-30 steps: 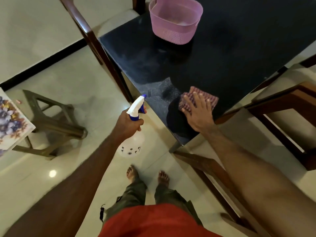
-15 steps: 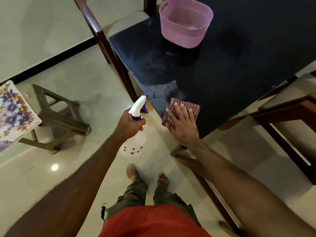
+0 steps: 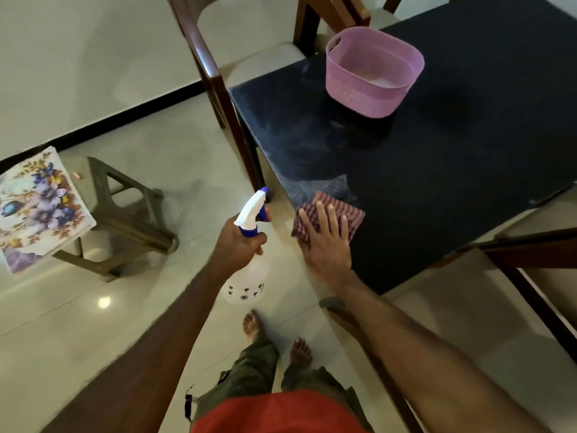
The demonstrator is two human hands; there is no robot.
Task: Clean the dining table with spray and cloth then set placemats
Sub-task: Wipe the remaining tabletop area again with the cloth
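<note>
The dark dining table [image 3: 437,170] fills the upper right, with a dusty, smeared patch near its left corner. My right hand [image 3: 326,242] lies flat, fingers spread, pressing a red checked cloth [image 3: 352,214] onto the table's near-left edge. My left hand [image 3: 237,242] grips the neck of a white spray bottle [image 3: 249,270] with a blue and white trigger head, held over the floor just left of the table corner. Floral placemats [image 3: 37,207] lie stacked on a stool at the far left.
A pink plastic basket [image 3: 371,73] stands on the table's far side. Wooden chairs stand at the table's far-left corner [image 3: 215,76] and on the right [image 3: 530,254]. A brown plastic stool [image 3: 131,217] carries the placemats. My bare feet [image 3: 274,339] are on the tiled floor.
My right hand has slid the cloth leftward along the near edge to the table's left corner. The left hand keeps the spray bottle in about the same spot.
</note>
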